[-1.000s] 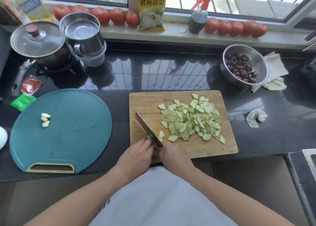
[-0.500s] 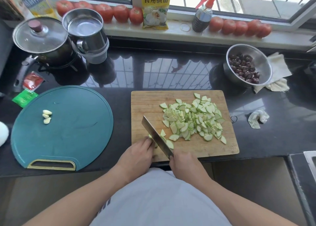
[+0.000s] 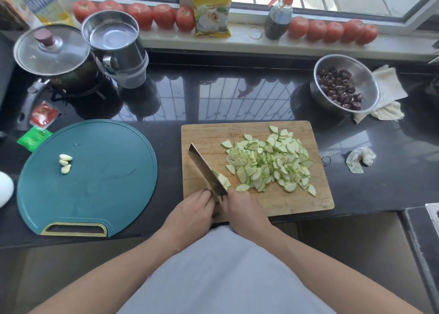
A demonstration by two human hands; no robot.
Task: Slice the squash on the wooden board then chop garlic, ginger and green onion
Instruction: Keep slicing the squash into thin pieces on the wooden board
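Both hands meet at the near edge of the board (image 3: pixel 280 202). The right hand (image 3: pixel 244 209) is wrapped round the knife (image 3: pixel 204 168) handle, which its fingers hide completely; only the blade shows, angled up and left. The left hand (image 3: pixel 192 211) has its fingers curled against the blade's left side, over a squash end I can barely make out. A few slices cling to the blade; the slices (image 3: pixel 268 161) lie heaped right of it. Three garlic (image 3: pixel 65 163) cloves sit apart on the green board (image 3: pixel 95 194). I cannot make out ginger or onion
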